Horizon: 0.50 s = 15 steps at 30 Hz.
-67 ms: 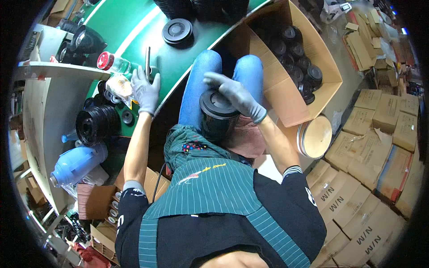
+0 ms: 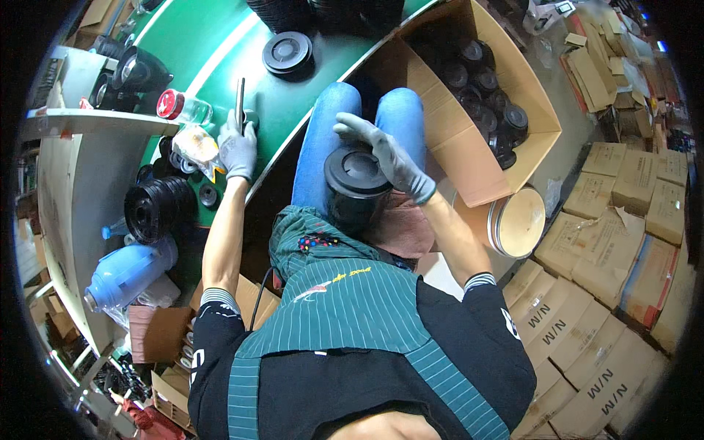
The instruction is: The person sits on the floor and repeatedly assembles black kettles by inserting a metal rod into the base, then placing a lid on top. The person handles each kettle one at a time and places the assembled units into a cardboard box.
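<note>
My left hand (image 2: 237,152), in a grey glove, is at the green table's edge. Its fingers and thumb close around the lower end of a slim upright metal rod (image 2: 240,95); the exact grip is partly hidden. Between my thighs stands a black cylindrical container with a round ridged lid (image 2: 357,170). My right hand (image 2: 389,158), also gloved, is open, its fingers stretched out along the lid's right side. Whether it presses on the lid I cannot tell. A black round lid (image 2: 287,52) lies on the table ahead.
On the table are a red-capped clear jar (image 2: 183,107), a plastic-wrapped packet (image 2: 196,147) and black stacks (image 2: 155,207). An open carton (image 2: 462,158) of black lidded containers stands to the right, beside a round drum (image 2: 515,222) and stacked cardboard boxes (image 2: 579,249).
My left hand has drawn its spread fingers and thumb in around the rod's lower end. My right hand stays over the container's lid, with only a slight shift.
</note>
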### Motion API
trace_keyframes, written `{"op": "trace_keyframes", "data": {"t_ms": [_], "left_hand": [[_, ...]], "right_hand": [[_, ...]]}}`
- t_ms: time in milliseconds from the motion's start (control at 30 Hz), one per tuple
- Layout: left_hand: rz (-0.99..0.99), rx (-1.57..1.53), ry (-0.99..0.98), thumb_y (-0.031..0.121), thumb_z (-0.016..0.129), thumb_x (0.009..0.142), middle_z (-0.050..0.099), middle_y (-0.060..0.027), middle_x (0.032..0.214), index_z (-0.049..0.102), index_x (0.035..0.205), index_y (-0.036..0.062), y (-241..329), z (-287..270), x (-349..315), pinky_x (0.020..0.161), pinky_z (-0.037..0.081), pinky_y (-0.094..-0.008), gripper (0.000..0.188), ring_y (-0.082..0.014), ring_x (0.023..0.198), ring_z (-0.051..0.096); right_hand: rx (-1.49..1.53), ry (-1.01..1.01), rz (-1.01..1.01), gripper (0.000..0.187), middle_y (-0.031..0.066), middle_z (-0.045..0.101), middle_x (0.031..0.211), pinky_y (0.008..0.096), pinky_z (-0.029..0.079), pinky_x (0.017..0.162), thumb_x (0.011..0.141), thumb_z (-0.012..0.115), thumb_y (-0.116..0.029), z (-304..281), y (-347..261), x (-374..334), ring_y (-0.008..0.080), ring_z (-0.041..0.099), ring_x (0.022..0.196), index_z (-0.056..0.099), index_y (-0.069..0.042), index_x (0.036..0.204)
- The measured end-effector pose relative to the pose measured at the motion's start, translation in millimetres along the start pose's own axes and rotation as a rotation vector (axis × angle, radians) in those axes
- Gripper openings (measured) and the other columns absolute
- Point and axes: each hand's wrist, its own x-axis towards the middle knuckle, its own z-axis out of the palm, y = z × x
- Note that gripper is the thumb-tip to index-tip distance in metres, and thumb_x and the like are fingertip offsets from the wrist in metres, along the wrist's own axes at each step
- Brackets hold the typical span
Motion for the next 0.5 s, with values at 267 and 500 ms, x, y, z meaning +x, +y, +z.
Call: {"op": "trace_keyframes", "data": {"t_ms": [267, 500], "left_hand": [[0.527, -0.839, -0.879, 0.014, 0.076, 0.103, 0.077, -0.0029, 0.117, 0.062, 0.15, -0.0014, 146.9, -141.2, -29.0, 0.093, 0.057, -0.0268, 0.051, -0.008, 0.104, 0.066], [0.843, -0.24, -0.682, 0.032, 0.075, 0.098, 0.067, -0.0274, 0.133, 0.044, 0.156, -0.0068, 185.3, -166.2, -91.1, 0.106, 0.053, -0.0491, 0.077, -0.0438, 0.125, 0.065]], "right_hand": [[0.849, 0.607, 0.012, 0.116, 0.0276, 0.052, 0.159, 0.0555, 0.039, 0.126, 0.095, 0.027, -0.094, 18.2, -12.7, 4.2, 0.0396, 0.053, 0.146, 0.025, -0.007, 0.172], [0.68, 0.283, 0.08, 0.044, 0.0064, 0.075, 0.102, 0.0375, 0.059, 0.105, 0.118, 0.041, -0.025, -15.9, 2.7, -2.2, 0.0184, 0.074, 0.094, 0.059, -0.003, 0.152]]}}
